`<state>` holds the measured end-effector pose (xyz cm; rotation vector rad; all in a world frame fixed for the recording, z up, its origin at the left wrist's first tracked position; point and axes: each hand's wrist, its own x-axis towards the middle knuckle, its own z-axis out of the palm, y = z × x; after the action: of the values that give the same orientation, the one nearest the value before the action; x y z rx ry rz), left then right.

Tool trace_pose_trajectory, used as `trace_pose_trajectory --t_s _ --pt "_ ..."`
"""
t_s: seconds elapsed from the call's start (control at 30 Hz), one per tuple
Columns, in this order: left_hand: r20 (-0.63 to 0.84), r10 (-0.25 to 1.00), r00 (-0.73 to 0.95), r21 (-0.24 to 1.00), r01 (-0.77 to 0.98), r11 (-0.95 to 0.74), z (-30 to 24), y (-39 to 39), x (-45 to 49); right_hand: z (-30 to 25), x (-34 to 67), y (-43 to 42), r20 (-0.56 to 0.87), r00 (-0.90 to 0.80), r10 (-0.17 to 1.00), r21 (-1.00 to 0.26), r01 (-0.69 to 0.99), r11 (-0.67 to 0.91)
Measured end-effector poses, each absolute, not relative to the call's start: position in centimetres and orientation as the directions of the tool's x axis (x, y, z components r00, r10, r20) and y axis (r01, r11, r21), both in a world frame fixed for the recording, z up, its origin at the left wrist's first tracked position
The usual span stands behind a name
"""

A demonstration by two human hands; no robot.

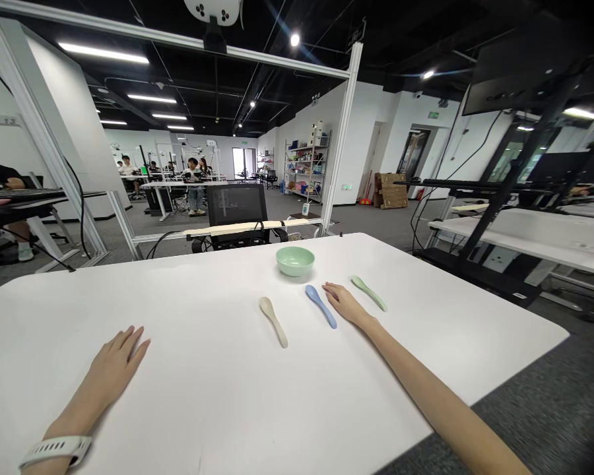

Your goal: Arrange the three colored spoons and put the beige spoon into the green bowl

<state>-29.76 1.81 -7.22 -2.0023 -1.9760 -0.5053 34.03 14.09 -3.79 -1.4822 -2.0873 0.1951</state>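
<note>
My left hand (115,364) lies flat on the left part of the white table (188,389), fingers stretched and a pale band round the wrist. Nothing is in it. My right hand (345,302) rests between a blue spoon (321,306) and a light green spoon (369,293), its fingers extended toward the blue one and holding nothing visible. A small gap separates the fingertips from the blue spoon. To the left of these, a beige spoon (274,322) lies with its bowl end away from me. Behind the spoons stands a green bowl (296,262), upright.
A metal frame (344,132) rises beyond the table's far edge, with a black mesh chair (237,208) behind it. On the right stands a dark stand (505,178) near another white table (534,241). Several people sit at desks in the background.
</note>
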Motion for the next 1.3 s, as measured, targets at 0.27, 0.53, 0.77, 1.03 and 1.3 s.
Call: trace_pose_trajectory --t_s 0.27,0.53,0.77,1.03,1.3 --pt "0.388 0.920 -0.051 0.076 0.997 0.023 -6.5 1.5 -28.9 -2.1 33.0 13.1 0.399 -0.144 0.906 -0.455 0.827 0.332" --pt "0.336 0.934 -0.122 0.079 0.992 0.101 -6.8 1.7 -29.1 1.7 22.4 8.2 0.374 -0.307 0.875 -0.534 0.700 0.474" --pt "0.354 0.928 -0.118 0.072 0.992 0.099 -6.7 1.8 -29.1 0.9 17.2 5.5 0.252 -0.403 0.880 -0.510 0.718 0.475" --pt "0.365 0.928 -0.069 0.033 0.998 0.062 -7.6 2.0 -29.8 4.0 21.5 10.5 0.338 -0.280 0.898 -0.533 0.730 0.428" --pt "0.350 0.935 -0.061 0.030 0.998 0.054 -7.0 1.7 -29.4 8.7 24.0 19.1 0.302 -0.133 0.944 -0.154 0.970 0.186"
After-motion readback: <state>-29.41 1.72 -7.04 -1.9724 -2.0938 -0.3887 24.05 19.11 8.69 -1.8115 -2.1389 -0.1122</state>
